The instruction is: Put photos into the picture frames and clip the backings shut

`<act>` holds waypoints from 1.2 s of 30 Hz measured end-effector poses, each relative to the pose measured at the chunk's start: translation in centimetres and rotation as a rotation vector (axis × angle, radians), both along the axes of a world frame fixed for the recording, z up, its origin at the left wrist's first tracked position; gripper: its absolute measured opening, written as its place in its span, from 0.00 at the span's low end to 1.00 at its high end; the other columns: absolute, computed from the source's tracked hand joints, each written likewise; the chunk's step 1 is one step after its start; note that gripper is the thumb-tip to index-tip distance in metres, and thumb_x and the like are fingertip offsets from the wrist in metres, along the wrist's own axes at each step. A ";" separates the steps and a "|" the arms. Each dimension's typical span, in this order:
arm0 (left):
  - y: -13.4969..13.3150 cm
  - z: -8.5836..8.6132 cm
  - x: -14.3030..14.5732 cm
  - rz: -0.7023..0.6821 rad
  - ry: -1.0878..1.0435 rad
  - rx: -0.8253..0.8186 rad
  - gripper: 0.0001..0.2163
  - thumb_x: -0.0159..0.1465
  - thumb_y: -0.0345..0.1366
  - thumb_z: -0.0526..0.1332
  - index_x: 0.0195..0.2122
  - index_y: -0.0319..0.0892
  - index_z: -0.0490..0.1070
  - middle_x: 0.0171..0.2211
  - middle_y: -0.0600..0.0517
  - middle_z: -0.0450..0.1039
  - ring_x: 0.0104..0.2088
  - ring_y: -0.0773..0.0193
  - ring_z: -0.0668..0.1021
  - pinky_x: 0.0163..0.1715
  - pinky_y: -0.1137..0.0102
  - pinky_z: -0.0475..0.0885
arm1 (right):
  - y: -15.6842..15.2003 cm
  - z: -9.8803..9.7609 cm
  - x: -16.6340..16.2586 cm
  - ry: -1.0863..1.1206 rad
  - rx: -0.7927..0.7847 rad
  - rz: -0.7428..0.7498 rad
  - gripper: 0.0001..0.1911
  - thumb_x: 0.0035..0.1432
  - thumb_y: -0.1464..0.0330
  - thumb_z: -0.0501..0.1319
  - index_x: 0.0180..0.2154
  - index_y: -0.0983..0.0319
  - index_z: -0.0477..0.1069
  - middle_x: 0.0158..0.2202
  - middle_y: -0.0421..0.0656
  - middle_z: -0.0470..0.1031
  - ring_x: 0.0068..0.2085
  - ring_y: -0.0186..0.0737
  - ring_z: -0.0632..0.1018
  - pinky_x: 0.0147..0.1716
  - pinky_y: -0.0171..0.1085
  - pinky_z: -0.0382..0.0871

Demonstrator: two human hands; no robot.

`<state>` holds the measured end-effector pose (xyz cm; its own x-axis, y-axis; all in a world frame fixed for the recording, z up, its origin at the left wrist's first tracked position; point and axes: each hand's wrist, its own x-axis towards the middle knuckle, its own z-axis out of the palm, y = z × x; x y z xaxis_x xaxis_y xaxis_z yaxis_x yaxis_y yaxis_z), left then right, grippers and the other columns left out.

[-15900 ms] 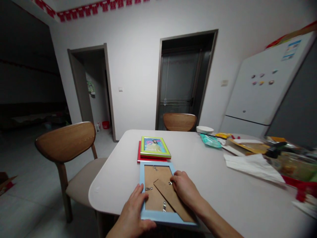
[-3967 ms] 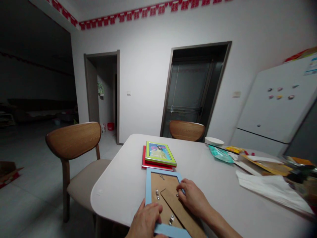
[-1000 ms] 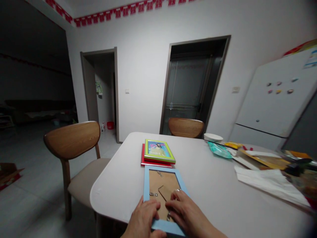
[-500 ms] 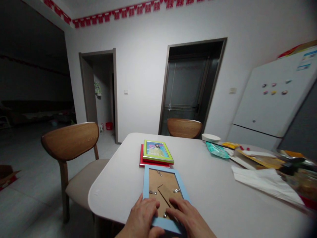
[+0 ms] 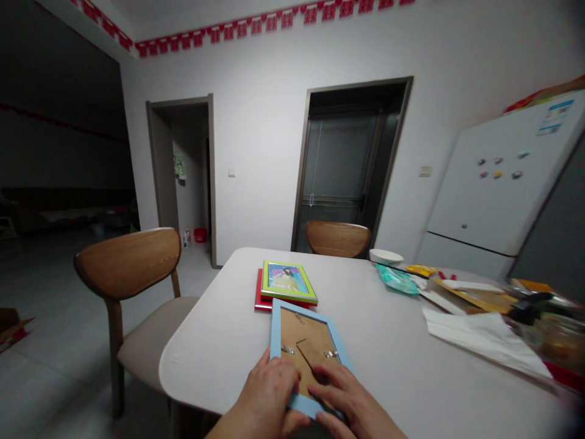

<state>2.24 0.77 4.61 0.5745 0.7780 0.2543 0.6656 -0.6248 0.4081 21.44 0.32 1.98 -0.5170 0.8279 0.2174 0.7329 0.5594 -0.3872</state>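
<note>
A light blue picture frame is face down in front of me, its brown backing board showing. Small metal clips and a cut-out stand flap are visible on the board. My left hand grips the frame's near left corner, fingers bent over the backing and thumb at the near edge. On the near right part, my right hand holds the frame with its fingers on the board and thumb by the near edge. Just beyond lies a lime green picture frame with a picture of a figure in a yellow dress, stacked on a red picture frame.
The white table has a white bowl, a teal packet, white paper and a glass jar along its right side. Wooden chairs stand at the left and far side.
The blue frame has shifted slightly to the right and turned a little, its far end now overlapping the red frame's near edge in view. My right thumb now shows at the near edge.
</note>
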 end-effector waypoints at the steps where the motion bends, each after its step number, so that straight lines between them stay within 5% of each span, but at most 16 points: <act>1: 0.0 -0.5 -0.2 0.001 -0.014 -0.009 0.13 0.48 0.35 0.64 0.35 0.42 0.64 0.36 0.53 0.70 0.39 0.61 0.70 0.51 0.62 0.54 | -0.1 0.2 0.0 -0.010 -0.002 0.017 0.16 0.53 0.62 0.50 0.42 0.56 0.69 0.49 0.48 0.64 0.49 0.46 0.65 0.47 0.45 0.58; 4: 0.0 -1.9 -0.9 0.000 -0.060 -0.031 0.13 0.48 0.32 0.62 0.36 0.44 0.64 0.39 0.53 0.70 0.40 0.61 0.70 0.52 0.61 0.53 | -0.1 -0.1 -0.2 -0.039 0.011 0.071 0.16 0.52 0.61 0.51 0.42 0.54 0.68 0.48 0.47 0.65 0.48 0.47 0.64 0.46 0.45 0.57; 9: 0.0 -3.2 -1.3 0.007 -0.116 -0.040 0.14 0.47 0.31 0.61 0.36 0.42 0.64 0.40 0.49 0.70 0.43 0.59 0.70 0.53 0.59 0.51 | 0.1 -0.8 -1.3 -0.053 -0.001 0.038 0.24 0.35 0.61 0.64 0.39 0.57 0.69 0.48 0.47 0.64 0.48 0.51 0.63 0.47 0.47 0.55; 13: 0.1 -3.6 -1.4 -0.011 -0.143 -0.005 0.11 0.47 0.32 0.61 0.33 0.41 0.64 0.39 0.47 0.70 0.42 0.58 0.70 0.52 0.58 0.53 | 0.0 -0.6 -1.5 -0.013 -0.026 0.030 0.17 0.37 0.63 0.63 0.34 0.58 0.70 0.44 0.46 0.67 0.45 0.48 0.66 0.45 0.46 0.58; 16: 0.1 -3.3 -1.7 -0.030 -0.192 0.028 0.10 0.48 0.32 0.60 0.33 0.42 0.63 0.40 0.47 0.70 0.43 0.58 0.70 0.52 0.57 0.53 | 0.2 -0.6 -0.4 0.146 -0.034 0.038 0.22 0.40 0.60 0.60 0.41 0.57 0.69 0.49 0.48 0.64 0.49 0.49 0.64 0.48 0.46 0.57; 21: 0.1 -1.8 -2.0 0.083 -0.483 -0.043 0.02 0.52 0.32 0.56 0.27 0.42 0.61 0.34 0.51 0.71 0.38 0.61 0.72 0.46 0.64 0.62 | 1.2 -0.4 1.6 0.723 -0.121 -0.430 0.26 0.50 0.54 0.48 0.47 0.61 0.63 0.51 0.49 0.62 0.51 0.45 0.64 0.49 0.43 0.58; 24: 0.1 -1.8 -1.5 0.166 -0.608 -0.191 0.06 0.57 0.32 0.51 0.24 0.42 0.60 0.33 0.50 0.72 0.35 0.63 0.74 0.37 0.71 0.68 | 1.8 -0.4 1.0 0.957 -0.265 -0.549 0.29 0.51 0.51 0.45 0.47 0.62 0.62 0.48 0.48 0.67 0.47 0.43 0.69 0.45 0.40 0.63; 26: 0.2 -2.7 -0.9 0.115 -0.513 -0.198 0.02 0.54 0.32 0.56 0.27 0.41 0.62 0.38 0.49 0.72 0.40 0.61 0.73 0.39 0.70 0.67 | 2.1 -0.5 0.0 0.949 -0.261 -0.532 0.28 0.49 0.52 0.47 0.46 0.63 0.63 0.47 0.47 0.68 0.47 0.43 0.69 0.46 0.39 0.63; 30: 0.4 -5.4 0.4 -0.058 -0.169 0.001 0.18 0.47 0.39 0.64 0.39 0.43 0.63 0.48 0.45 0.65 0.49 0.53 0.67 0.49 0.55 0.58 | 2.5 -0.5 -1.4 0.831 -0.164 -0.448 0.27 0.46 0.55 0.53 0.44 0.64 0.65 0.47 0.49 0.67 0.47 0.44 0.68 0.46 0.39 0.62; 36: 0.5 -7.7 0.2 -0.109 -0.004 0.198 0.10 0.56 0.30 0.54 0.39 0.43 0.62 0.49 0.45 0.65 0.51 0.56 0.65 0.50 0.57 0.58 | 1.7 1.3 -0.1 0.901 -0.317 -0.449 0.25 0.46 0.58 0.54 0.45 0.64 0.64 0.39 0.46 0.73 0.40 0.43 0.73 0.40 0.40 0.67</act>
